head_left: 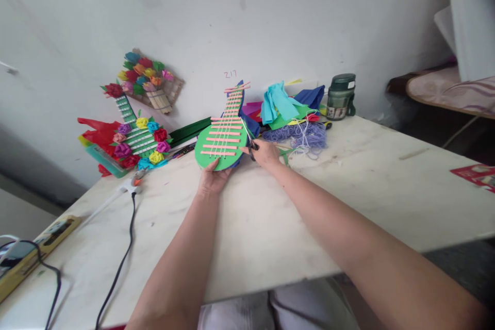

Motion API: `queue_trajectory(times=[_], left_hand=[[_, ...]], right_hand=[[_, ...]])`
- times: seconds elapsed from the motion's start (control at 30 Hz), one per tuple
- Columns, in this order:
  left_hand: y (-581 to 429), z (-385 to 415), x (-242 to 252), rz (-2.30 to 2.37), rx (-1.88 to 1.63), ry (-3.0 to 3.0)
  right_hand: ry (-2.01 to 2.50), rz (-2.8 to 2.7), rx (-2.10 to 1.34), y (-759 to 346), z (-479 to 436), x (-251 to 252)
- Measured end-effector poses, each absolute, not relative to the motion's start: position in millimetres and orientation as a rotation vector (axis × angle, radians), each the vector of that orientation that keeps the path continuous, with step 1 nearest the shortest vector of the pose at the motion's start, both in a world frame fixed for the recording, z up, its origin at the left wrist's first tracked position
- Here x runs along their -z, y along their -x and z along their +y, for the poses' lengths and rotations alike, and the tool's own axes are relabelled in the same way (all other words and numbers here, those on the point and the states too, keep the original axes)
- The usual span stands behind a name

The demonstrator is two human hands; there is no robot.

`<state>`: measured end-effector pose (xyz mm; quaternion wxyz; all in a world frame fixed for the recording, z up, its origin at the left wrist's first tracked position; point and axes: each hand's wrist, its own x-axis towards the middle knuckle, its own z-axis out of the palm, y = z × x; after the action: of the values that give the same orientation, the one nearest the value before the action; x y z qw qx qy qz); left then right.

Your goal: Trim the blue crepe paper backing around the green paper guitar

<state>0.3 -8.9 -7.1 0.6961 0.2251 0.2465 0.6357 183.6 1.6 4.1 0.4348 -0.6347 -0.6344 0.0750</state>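
Centre frame: lute (223, 136) looks strung, top strips (237, 87) overhang untrimmed; fingers of left hand (214, 179) pinch its rim, of right hand (267, 152) grip scissors (253, 146).

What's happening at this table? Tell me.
A person's left grip holds a green pipa-shaped craft by its rounded bottom, the neck pointing up. The right grip holds scissors, pointing up by the craft's right edge; whether they touch it is hard to tell. Pink strips cross the craft's front, and white strings run along it. A flower-decorated craft stands to the left; tangled purple yarn lies to the right, with a green tumbler beyond.
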Motion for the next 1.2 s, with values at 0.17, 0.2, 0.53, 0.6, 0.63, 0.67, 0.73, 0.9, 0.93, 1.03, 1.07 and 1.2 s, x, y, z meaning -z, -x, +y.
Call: queue_trajectory(times=[0.17, 0.2, 0.53, 0.6, 0.63, 0.67, 0.73, 0.9, 0.93, 1.03, 1.07, 1.2], left_hand=[[1, -8, 6, 0.56, -1.417, -0.488], [2, -8, 6, 0.565, -1.414, -0.483], [2, -7, 7, 0.564, -1.409, -0.481], [2, -7, 7, 0.553, -1.411, -0.476], [2, -7, 7, 0.55, -1.412, -0.471], [2, -6, 7, 0.549, -1.414, -0.466], [2, -6, 7, 0.55, -1.42, -0.457], [2, -5, 8, 0.543, -1.422, -0.474], [2, -4, 9, 0.542, -1.424, -0.483], [2, -3, 10, 0.531, -1.426, -0.504], [2, -3, 11, 0.526, -1.425, -0.504], [3, -2, 12, 0.521, -1.424, -0.499]], right_hand=[[1.254, -1.507, -0.683, -191, 4, -8], [1.164, -1.473, -0.809, -193, 5, -8], [1.142, -1.497, -0.866, -200, 7, -9], [1.287, -1.569, -0.706, -199, 3, -12], [1.361, -1.599, -0.61, -198, 0, -13], [1.427, -1.625, -0.51, -197, -2, -14], [1.528, -1.661, -0.316, -195, -5, -16], [1.613, -1.694, -0.11, -190, -5, -14], [1.616, -1.697, -0.107, -190, -4, -13], [1.617, -1.703, -0.11, -191, -2, -12], [1.618, -1.704, -0.111, -191, -2, -13], [1.612, -1.697, -0.108, -193, -3, -13]])
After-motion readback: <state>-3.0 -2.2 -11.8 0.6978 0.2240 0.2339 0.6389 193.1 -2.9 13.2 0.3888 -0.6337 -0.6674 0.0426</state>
